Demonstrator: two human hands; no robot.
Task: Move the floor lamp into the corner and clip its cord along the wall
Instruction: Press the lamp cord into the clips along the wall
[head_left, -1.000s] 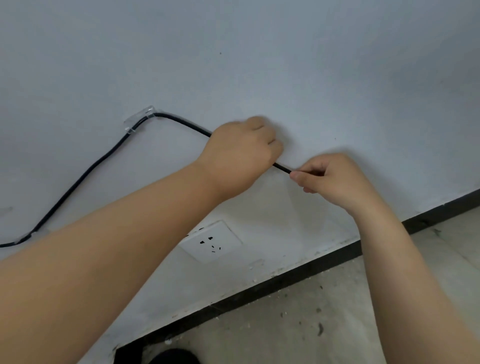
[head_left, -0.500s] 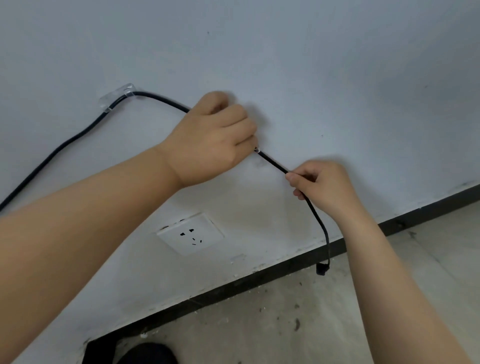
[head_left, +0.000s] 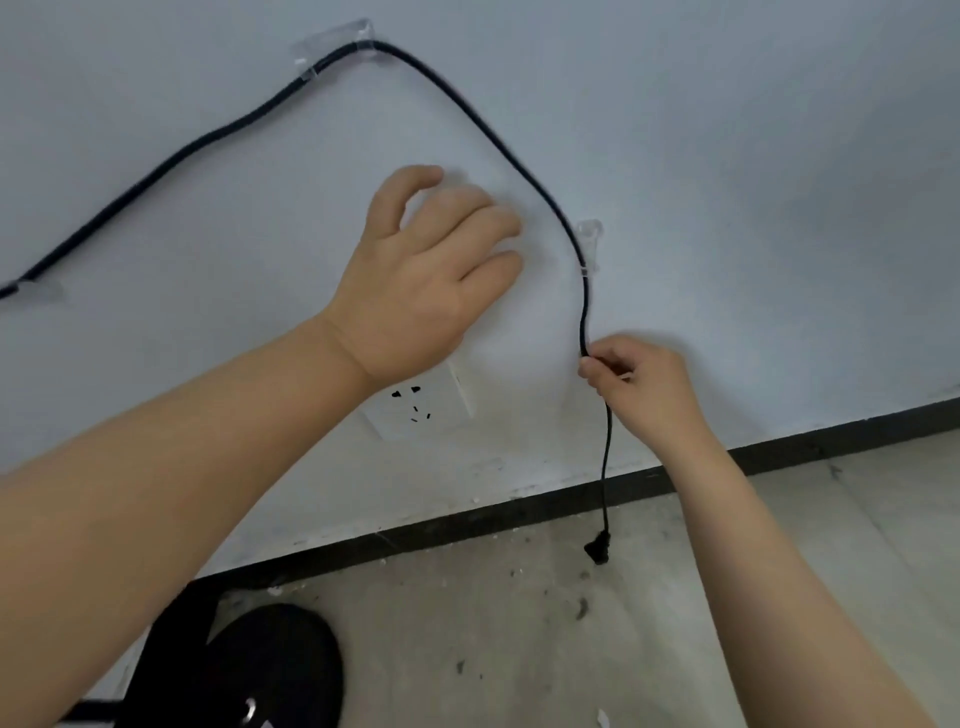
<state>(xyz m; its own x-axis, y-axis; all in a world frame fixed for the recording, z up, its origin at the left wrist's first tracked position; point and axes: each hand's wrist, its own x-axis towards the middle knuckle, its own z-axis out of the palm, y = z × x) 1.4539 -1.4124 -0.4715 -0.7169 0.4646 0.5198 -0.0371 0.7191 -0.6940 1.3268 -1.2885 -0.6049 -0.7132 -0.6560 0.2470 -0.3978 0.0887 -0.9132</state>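
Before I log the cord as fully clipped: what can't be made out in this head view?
- Floor lamp: not in frame; the cord leaves at the left edge.
- Leftmost clip: blurred at the left edge; its hold is unclear.
- Wall socket: upper part covered by the left hand.
- Cord inside the right hand: hidden by its fingers.
- Plug: too small to read its prongs.

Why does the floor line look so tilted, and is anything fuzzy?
In the head view, the wide lens and tilted camera slant the black baseboard; the light is soft, with a faint shadow by the left hand; the cord looks sharp, the picture slightly grainy.
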